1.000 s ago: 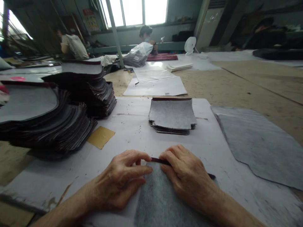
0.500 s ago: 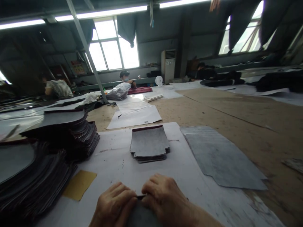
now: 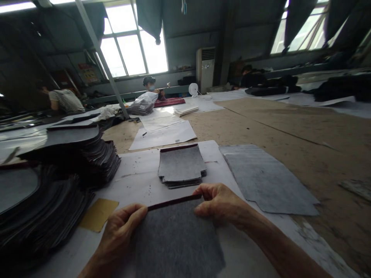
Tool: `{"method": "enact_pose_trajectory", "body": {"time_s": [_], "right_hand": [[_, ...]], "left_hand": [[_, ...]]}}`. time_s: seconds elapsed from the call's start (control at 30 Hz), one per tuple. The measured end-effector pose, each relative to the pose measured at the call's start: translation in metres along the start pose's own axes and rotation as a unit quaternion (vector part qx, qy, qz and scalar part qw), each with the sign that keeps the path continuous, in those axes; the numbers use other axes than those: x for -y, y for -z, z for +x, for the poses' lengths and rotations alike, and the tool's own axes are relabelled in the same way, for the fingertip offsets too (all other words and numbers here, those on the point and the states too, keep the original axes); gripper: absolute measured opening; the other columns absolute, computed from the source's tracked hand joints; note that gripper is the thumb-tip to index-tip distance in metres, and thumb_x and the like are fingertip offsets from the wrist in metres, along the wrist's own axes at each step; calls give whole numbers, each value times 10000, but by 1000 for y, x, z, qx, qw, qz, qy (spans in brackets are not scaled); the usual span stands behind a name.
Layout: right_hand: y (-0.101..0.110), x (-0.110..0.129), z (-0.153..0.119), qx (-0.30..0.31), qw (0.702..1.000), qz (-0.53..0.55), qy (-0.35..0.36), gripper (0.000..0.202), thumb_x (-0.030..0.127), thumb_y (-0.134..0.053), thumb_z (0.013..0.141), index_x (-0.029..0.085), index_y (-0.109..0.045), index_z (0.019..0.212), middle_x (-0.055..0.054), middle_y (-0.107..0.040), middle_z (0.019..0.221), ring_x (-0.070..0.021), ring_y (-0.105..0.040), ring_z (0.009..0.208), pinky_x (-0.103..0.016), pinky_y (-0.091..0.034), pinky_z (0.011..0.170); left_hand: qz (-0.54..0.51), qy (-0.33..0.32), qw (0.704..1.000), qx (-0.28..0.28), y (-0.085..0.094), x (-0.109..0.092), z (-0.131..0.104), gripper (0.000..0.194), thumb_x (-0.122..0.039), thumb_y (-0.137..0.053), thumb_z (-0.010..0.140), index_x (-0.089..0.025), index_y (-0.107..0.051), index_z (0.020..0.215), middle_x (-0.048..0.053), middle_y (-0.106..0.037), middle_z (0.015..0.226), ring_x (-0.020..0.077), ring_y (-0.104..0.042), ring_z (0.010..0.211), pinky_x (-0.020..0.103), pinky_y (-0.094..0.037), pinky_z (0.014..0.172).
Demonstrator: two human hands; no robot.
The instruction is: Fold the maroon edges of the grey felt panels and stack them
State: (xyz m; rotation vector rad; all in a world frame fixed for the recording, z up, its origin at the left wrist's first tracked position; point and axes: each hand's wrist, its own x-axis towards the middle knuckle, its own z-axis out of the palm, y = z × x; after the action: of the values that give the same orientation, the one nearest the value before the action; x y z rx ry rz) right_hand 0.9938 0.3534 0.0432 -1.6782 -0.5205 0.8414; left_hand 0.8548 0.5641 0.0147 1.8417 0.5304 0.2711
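Left hand (image 3: 121, 226) clamps its fingers on the grey cloth (image 3: 176, 239) at ten o'clock; right hand (image 3: 218, 202) likewise at one; small stack (image 3: 181, 164) beyond, at twelve.

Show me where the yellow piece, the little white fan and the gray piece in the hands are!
Yellow piece (image 3: 99, 214): head view, middle of its top face.
White fan (image 3: 193, 90): head view, on its round part.
Gray piece (image 3: 177, 235): head view, middle of its flat face.

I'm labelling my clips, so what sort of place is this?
Likely a fabric workshop, judging by the grey sheet being handled, the tall stack of similar pieces, and the wide worktable.
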Motion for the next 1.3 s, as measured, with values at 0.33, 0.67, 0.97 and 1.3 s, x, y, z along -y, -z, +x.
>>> {"method": "enact_pose_trajectory", "body": {"time_s": [0.33, 0.67, 0.97, 1.3], "right_hand": [[-1, -2, 4, -62, 996, 61, 6, 234, 261, -664, 581, 140, -614, 775, 18, -575, 623, -74, -473, 520, -196, -355, 487], [-4, 3, 4, -133, 990, 50, 18, 148, 263, -594, 610, 160, -488, 597, 60, -422, 491, -55, -342, 460, -201, -263, 456], [-1, 2, 2, -164, 985, 30, 34, 160, 298, -546, 576, 167, -467, 527, 51, -356, 456, -71, -313, 443, -225, -220, 439], [31, 50, 13, -229, 970, -16, 79, 257, 398, -555, 663, 150, -506, 611, 32, -421, 539, -67, -326, 459, -218, -260, 429]], "left_hand": [[-69, 18, 997, -39, -6, -6, -2, 414, -535, -663, 633, -126, -601, 621, -27, -410, 530, 72, -341, 477, 156, -266, 414], [-4, -36, 997, -65, -4, -4, -2, 385, -529, -620, 686, -150, -606, 619, -22, -421, 536, 100, -365, 514, 187, -300, 480], [96, -124, 987, -31, -2, -4, 8, 446, -545, -517, 761, -156, -523, 542, -21, -388, 536, 115, -392, 537, 206, -298, 522], [51, -158, 986, 2, 9, -80, 80, 355, -489, -616, 676, -138, -651, 634, -27, -462, 520, 86, -358, 504, 204, -296, 500]]}}
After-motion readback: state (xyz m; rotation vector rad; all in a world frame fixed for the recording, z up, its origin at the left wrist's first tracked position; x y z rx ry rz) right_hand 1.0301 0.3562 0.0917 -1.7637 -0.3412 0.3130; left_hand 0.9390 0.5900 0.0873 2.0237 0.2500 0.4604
